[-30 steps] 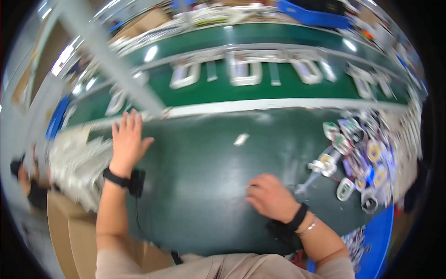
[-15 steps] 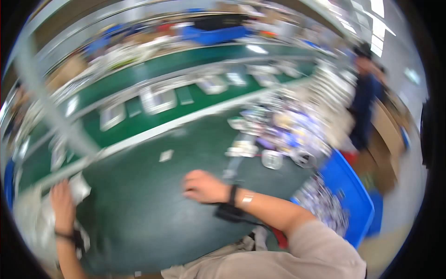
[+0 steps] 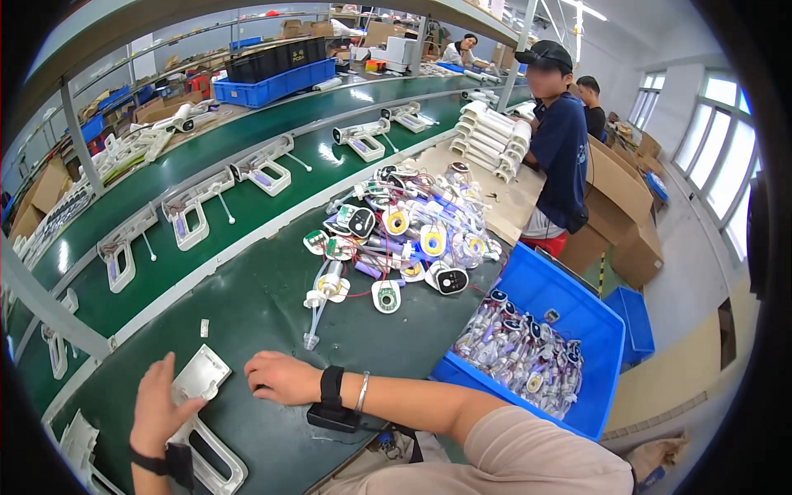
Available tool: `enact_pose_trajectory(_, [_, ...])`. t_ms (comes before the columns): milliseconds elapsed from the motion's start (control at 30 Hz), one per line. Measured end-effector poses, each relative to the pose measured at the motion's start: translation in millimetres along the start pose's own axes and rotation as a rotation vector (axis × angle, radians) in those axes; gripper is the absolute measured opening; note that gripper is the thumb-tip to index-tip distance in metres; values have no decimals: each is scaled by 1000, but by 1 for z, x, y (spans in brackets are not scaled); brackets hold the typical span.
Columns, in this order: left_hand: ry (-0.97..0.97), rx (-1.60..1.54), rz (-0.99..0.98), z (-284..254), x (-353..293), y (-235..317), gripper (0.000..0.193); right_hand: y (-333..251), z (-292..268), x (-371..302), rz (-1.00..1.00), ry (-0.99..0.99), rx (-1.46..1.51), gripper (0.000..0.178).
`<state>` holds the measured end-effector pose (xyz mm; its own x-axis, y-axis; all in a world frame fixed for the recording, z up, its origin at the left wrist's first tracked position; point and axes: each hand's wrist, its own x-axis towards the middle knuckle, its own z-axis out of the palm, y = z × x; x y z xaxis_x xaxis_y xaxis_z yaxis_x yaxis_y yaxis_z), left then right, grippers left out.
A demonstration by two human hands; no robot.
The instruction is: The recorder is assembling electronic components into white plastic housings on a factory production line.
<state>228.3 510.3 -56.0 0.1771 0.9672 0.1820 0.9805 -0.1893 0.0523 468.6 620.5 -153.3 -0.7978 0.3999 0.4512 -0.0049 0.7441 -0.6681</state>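
My left hand [image 3: 161, 404] is open at the left of the green table [image 3: 272, 437], fingers stretched upward and thumb out to the right. It overlaps the edge of a white plastic housing half [image 3: 203, 373] with a long handle loop, which shows below and beside the hand. Just right of the housing, my right hand [image 3: 282, 378] rests low over the table with its fingers curled in; nothing shows in it. A small white piece [image 3: 205, 327] lies beyond the housing. Further white housing parts [image 3: 81, 439] sit at the left rim.
A heap of wired parts with clear tubes and round boards [image 3: 386, 295] covers the table's far right. A blue bin [image 3: 606, 363] of similar parts stands at right. White housings [image 3: 268, 177] line the green conveyor [image 3: 188, 268]. One co-worker [image 3: 563, 157] stands beside stacked white housings [image 3: 487, 140].
The view has turned to the right and sharpened. My left hand has come rightward from the white parts at the left, and a housing half now lies by it. My right hand stays curled.
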Motion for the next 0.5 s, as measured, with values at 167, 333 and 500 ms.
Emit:
enact_pose_trajectory(167, [516, -579, -82, -78, -8, 2, 58, 6, -7, -5, 57, -20, -20, 10])
enact_pose_trajectory(333, [611, -504, -69, -79, -23, 8, 56, 3, -4, -2, 3, 5, -13, 9])
enact_pose_trajectory(500, [726, -463, 14, -73, -18, 15, 55, 7, -7, -3, 24, 12, -14, 8])
